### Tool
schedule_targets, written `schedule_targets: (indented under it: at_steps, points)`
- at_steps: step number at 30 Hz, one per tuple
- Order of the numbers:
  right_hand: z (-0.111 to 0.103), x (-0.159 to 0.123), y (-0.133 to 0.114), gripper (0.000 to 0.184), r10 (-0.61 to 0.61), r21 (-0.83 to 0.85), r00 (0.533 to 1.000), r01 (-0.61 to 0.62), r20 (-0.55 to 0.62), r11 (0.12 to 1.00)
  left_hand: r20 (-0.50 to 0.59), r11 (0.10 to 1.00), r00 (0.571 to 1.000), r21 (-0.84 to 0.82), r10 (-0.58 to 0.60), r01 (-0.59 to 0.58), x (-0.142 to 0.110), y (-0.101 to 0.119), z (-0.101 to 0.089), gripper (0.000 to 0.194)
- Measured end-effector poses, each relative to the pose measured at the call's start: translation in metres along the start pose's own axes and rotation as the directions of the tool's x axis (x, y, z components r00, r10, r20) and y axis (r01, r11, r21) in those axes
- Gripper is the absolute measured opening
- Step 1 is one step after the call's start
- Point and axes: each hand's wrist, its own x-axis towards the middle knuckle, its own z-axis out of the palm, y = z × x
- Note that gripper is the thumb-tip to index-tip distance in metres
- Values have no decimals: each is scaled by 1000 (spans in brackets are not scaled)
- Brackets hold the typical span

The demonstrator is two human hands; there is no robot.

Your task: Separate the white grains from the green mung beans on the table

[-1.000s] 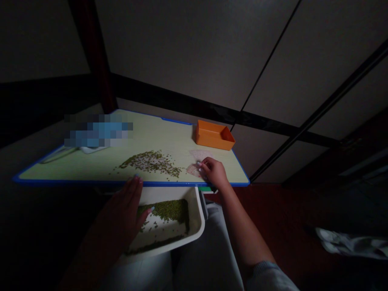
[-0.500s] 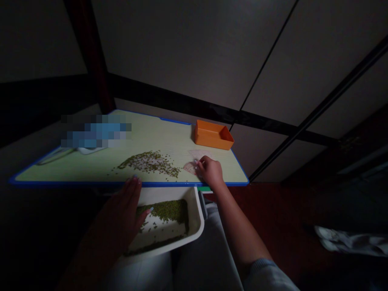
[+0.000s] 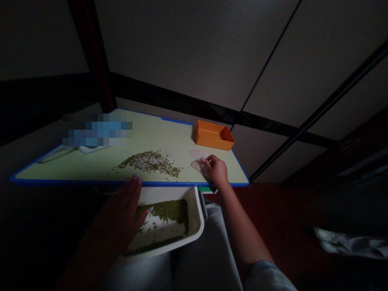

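My right hand (image 3: pixel 217 169) is closed in a pinch low over the right part of the table. Its fingertips meet at a thin, pale pinkish patch (image 3: pixel 197 162), perhaps a sheet, whose kind I cannot make out. To its left, small green grains (image 3: pixel 148 161) lie scattered on the pale yellow tabletop (image 3: pixel 151 125). My left hand (image 3: pixel 129 204) is open, its long fingers side by side at the table's blue front edge and the thumb apart. That thumb reaches over a white tub (image 3: pixel 198 226) holding more green grains (image 3: pixel 171 211).
An orange box (image 3: pixel 212 141) stands at the table's back right. A pixelated blue object (image 3: pixel 100 131) sits at the left, with a white base and a cord. The tub is between the table edge and my lap. A wall of panels (image 3: pixel 197 52) rises behind the table.
My right hand has moved slightly to the right, away from the scattered grains, and the left edge of the pinkish patch has shifted right too. My left hand stays put.
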Motion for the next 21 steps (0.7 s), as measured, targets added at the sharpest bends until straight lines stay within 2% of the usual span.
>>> schedule_targets:
  at_steps: [4, 11, 21]
  points:
    - [1, 0, -1, 22, -53, 39, 999, 53, 13, 998, -32, 999, 999, 18, 31, -30, 0, 0, 0, 77]
    - [6, -2, 5, 25, -59, 285, 997, 41, 53, 958, -34, 1000, 999, 16, 25, -25, 0, -1, 1, 78]
    - [7, -3, 4, 23, -101, 305, 993, 77, 66, 949, -32, 999, 999, 20, 39, -38, 1, 1, -2, 79]
